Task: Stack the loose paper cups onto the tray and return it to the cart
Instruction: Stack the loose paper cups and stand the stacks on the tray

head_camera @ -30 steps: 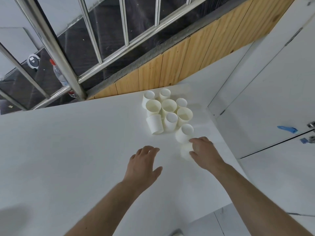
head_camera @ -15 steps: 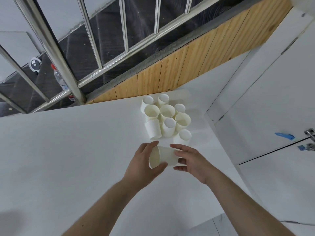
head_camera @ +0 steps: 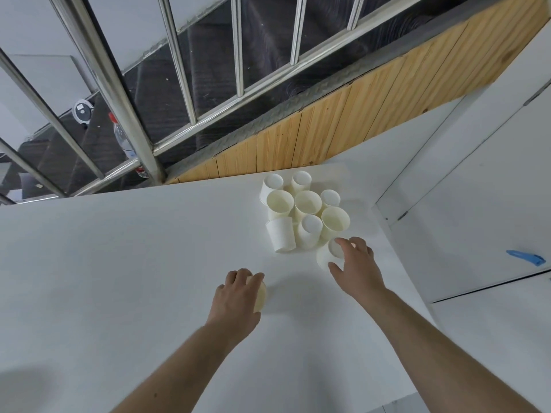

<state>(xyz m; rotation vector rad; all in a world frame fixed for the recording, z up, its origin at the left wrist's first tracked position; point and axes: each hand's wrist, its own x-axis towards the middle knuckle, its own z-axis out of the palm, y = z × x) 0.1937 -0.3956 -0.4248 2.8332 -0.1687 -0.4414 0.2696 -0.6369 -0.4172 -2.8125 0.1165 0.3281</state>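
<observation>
Cups (head_camera: 304, 210) sit clustered at the white table's (head_camera: 119, 263) far right edge, some upright, some inverted, every visible mouth empty. My left hand (head_camera: 235, 299) grips one cup (head_camera: 260, 295) nearer me; my right hand (head_camera: 354, 263) curls round the closest inverted cup (head_camera: 325, 257). I'd lift straight up, avoiding neighbours, then nest squarely; no tray visible.

Both bare forearms reaching in from 6 o'clock toward 12. Left hand (head_camera: 238, 296) palm down, fingers curled over a paper cup (head_camera: 260, 295). Right hand (head_camera: 356, 268) further ahead toward 1 o'clock, thumb and fingers curved round another cup (head_camera: 326, 254).
</observation>
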